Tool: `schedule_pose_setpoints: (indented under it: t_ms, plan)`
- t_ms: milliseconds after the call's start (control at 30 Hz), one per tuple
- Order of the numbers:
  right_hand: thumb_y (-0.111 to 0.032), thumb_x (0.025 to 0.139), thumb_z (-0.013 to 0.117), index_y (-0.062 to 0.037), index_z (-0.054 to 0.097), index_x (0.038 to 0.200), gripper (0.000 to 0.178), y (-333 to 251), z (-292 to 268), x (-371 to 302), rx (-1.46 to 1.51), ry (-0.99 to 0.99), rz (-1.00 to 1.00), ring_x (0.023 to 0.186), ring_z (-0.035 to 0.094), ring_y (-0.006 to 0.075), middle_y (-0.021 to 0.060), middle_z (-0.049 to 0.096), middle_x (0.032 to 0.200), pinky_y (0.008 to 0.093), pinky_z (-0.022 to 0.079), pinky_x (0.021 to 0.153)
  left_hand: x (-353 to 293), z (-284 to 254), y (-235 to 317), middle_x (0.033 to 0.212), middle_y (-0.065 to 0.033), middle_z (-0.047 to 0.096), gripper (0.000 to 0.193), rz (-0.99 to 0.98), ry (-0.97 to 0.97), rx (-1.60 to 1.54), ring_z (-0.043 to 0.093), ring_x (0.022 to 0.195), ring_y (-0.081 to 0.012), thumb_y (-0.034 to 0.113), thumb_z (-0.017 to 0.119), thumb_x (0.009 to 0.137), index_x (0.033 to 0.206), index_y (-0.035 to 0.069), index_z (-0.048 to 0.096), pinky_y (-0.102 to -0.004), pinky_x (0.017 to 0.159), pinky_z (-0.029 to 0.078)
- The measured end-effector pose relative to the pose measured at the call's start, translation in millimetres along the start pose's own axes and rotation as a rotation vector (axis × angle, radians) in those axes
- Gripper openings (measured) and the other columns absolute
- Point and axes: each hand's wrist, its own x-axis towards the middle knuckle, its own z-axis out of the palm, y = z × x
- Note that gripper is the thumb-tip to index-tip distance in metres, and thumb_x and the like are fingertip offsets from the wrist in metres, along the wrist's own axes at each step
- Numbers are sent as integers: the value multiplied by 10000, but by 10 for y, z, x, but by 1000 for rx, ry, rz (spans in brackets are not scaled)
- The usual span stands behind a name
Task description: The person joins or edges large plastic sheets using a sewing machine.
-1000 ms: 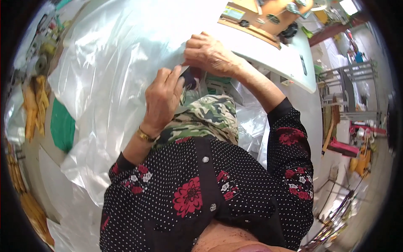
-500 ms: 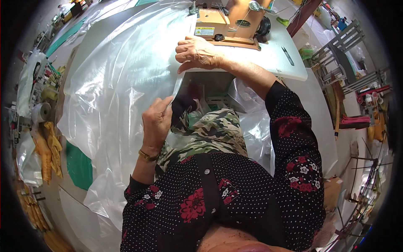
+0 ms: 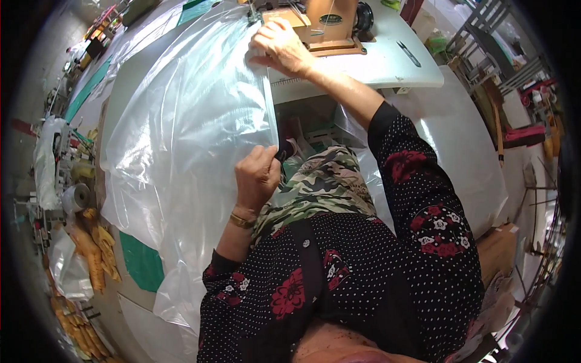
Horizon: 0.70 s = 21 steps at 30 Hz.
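Observation:
A large sheet of clear, shiny plastic (image 3: 181, 139) spreads over the left of the white table and hangs toward my lap. Its folded right edge runs in a nearly straight line between my hands. My left hand (image 3: 258, 175) is closed on the lower end of this edge, above my left thigh. Farther up, my right hand (image 3: 281, 48) has its fingers closed over the same edge, thumb underneath. It lies just in front of the orange-brown sewing machine (image 3: 333, 27), close to the needle area at the machine's left end.
Dark thread snips (image 3: 409, 54) lie on the white tabletop (image 3: 363, 75) right of the machine. A green piece (image 3: 141, 260) shows beside the hanging plastic. At left are a roll (image 3: 77, 196) and yellow-orange bundles (image 3: 91, 260); a grey slatted rack (image 3: 484, 36) stands far right.
My left hand has moved right, and the edge between my hands has gone from slanted to nearly straight. My right hand has come nearer the needle area. The whole view has shifted slightly.

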Motion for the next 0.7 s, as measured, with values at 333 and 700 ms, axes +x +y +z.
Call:
schedule_pose_setpoints:
  t_ms: [333, 700]
  plan:
    - [-311, 915, 630, -155, 653, 1057, 213, -76, 150, -345, 89, 146, 130, 1245, 514, 189, -16, 643, 1180, 473, 217, 1133, 517, 183, -242, 676, -128, 506, 94, 128, -21, 111, 539, 560, -322, 13, 598, 750, 831, 46, 631, -402, 520, 431]
    - [-253, 921, 592, -157, 654, 1052, 173, -106, 192, -311, 52, 222, 166, 1196, 548, 155, -26, 651, 1204, 438, 256, 1093, 1600, 212, -593, 733, -179, 612, 82, 186, -50, 225, 615, 675, -362, 92, 591, 784, 739, 26, 609, -440, 620, 486]
